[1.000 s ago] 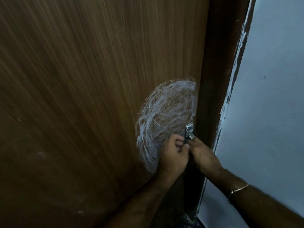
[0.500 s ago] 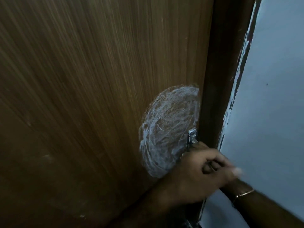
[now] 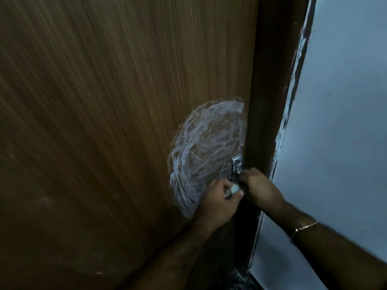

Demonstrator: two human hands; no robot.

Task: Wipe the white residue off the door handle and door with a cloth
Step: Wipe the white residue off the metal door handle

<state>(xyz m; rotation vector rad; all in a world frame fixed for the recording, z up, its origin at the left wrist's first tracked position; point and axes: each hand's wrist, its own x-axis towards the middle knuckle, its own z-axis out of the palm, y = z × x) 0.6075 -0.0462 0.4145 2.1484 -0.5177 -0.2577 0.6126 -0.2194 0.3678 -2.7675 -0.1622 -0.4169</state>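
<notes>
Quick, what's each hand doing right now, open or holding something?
Left hand: fingers curled, pinching a small pale object; too blurred to identify.
Right hand: fingers curled at the door handle; grip not clearly visible.

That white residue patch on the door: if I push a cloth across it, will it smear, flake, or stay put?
Probably smears: the white residue already shows swirled streaks across the door, as though rubbed. Its speckled edge suggests a thin, powdery film, likely light to shift. Near the door handle, by both hands, it looks thicker, perhaps more stubborn.
</notes>
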